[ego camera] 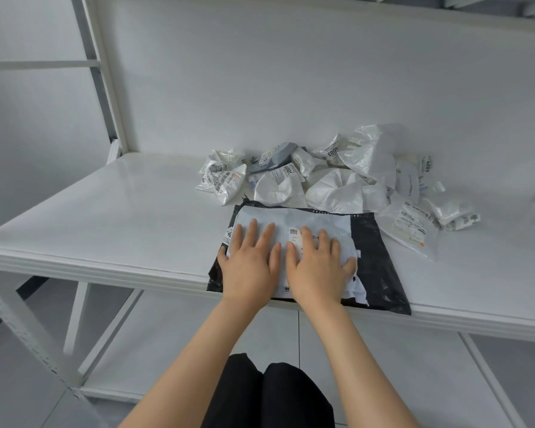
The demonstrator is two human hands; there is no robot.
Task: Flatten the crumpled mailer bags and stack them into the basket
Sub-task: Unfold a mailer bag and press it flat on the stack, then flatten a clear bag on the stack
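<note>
A flat pale mailer bag lies on top of a flattened black mailer bag at the front edge of the white shelf. My left hand and my right hand press palm-down on the pale bag, side by side, fingers straight and spread. Behind them a heap of several crumpled white and grey mailer bags with printed labels sits on the shelf. No basket is in view.
A white back panel stands behind the heap. White rack posts rise at the left. A lower shelf frame and the tiled floor show below the front edge, along with my black-clad legs.
</note>
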